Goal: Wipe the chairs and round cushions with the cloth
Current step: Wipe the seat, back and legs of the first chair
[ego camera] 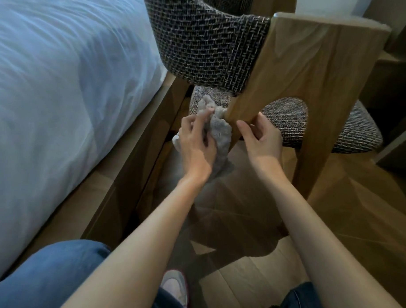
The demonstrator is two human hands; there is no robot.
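Fingers (pixel 189 121) of the left hand (pixel 195 144) clamp a bunched grey cloth (pixel 221 136) against the chair (pixel 315 65) at its wooden leg (pixel 241 102). The right hand (pixel 261 138) curls on that leg just beside it. A white bed (pixel 50 79) crowds the left, the tweed backrest (pixel 201 38) overhangs, and the round seat cushion (pixel 354 129) sits behind. A slipper (pixel 176 286) rests on the wood floor (pixel 344 223).

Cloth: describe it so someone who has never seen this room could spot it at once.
Right of the white bed stands a wooden chair with tweed upholstery. At its wooden leg nearer the bed, just under the seat, the left hand grips the cloth. It is the only pale grey, fluffy, crumpled thing there, against smooth wood and checked weave.
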